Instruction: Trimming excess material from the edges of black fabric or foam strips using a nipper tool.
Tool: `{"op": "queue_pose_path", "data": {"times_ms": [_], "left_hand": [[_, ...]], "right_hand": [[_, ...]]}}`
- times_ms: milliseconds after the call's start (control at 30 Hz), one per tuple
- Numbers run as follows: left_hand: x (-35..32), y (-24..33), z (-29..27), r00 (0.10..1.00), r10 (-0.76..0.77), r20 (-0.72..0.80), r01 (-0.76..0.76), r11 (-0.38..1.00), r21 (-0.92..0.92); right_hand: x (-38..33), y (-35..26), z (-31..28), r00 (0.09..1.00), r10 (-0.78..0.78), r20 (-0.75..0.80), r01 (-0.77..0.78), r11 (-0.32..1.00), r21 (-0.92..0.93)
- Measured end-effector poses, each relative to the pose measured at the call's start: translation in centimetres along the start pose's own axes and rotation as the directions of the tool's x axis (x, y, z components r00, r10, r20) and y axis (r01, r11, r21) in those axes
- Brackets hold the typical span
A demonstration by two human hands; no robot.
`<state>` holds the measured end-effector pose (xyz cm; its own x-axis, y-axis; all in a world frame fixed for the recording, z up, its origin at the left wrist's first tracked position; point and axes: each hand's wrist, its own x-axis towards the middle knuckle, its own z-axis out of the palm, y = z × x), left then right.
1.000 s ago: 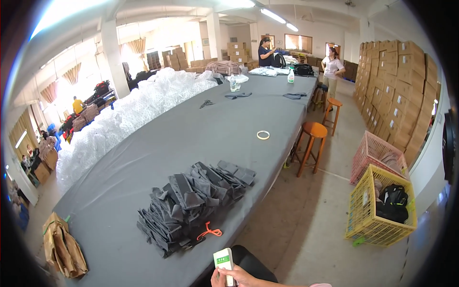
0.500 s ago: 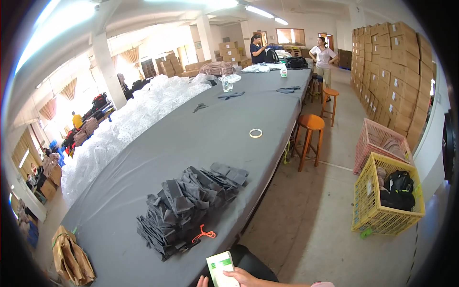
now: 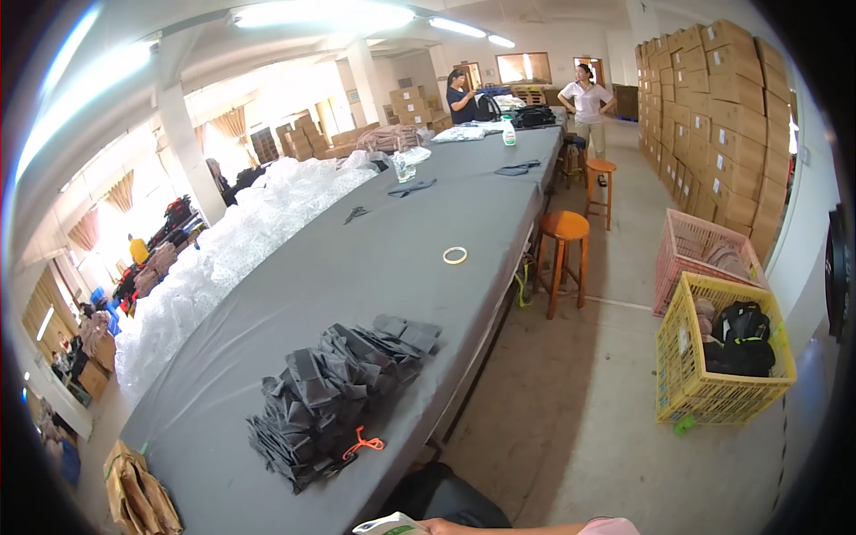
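At the lower edge, my right hand is closed on a flat white-and-green packet; only its upper part shows. My left hand is out of view. Ahead of the packet is the long table with its grey cover. On its near part lies a heap of dark grey folded fabric pieces, with a looped orange cord at its near right side. A black rounded thing, partly cut off, is just beyond my right hand, below the table's edge.
A tape ring and spray bottle are on the table. Brown paper sits near left; clear plastic wrap lines the far side. Orange stools, a yellow crate and stacked cartons stand right. Two people stand far back.
The view has shifted. The packet and my right hand have dropped mostly below the lower edge, and my left hand has gone out of view. The table things look unmoved.
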<state>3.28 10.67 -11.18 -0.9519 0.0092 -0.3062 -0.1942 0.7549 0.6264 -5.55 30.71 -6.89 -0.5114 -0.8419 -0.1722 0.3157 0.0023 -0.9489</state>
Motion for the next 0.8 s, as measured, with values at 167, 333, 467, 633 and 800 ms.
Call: {"op": "queue_pose_path", "data": {"times_ms": [167,333,467,633,800], "left_hand": [[0.2,0.7,-0.8,0.865,-0.286,0.412,0.501,0.549,-0.669],[1.5,-0.3,-0.7,0.939,-0.295,0.176,0.3,0.954,-0.004],[1.8,1.7,-0.7,0.91,-0.288,0.299,0.264,0.957,0.121],[0.8,3.6,-1.7,0.902,-0.23,0.366,0.145,0.959,0.244],[0.8,1.2,-1.9,0.935,-0.166,0.313,0.042,0.928,0.37]], "right_hand": [[-0.2,0.0,0.8,0.991,0.033,0.13,-0.019,0.993,-0.113],[-1.7,2.8,-1.0,0.967,-0.165,0.195,0.21,0.947,-0.242],[-5.1,0.2,-1.3,0.955,-0.178,0.237,0.263,0.877,-0.402],[-2.6,5.8,-0.9,0.978,0.081,0.19,0.11,0.577,-0.809],[-0.7,4.2,1.8,0.955,0.266,0.134,0.019,0.396,-0.918]]}}
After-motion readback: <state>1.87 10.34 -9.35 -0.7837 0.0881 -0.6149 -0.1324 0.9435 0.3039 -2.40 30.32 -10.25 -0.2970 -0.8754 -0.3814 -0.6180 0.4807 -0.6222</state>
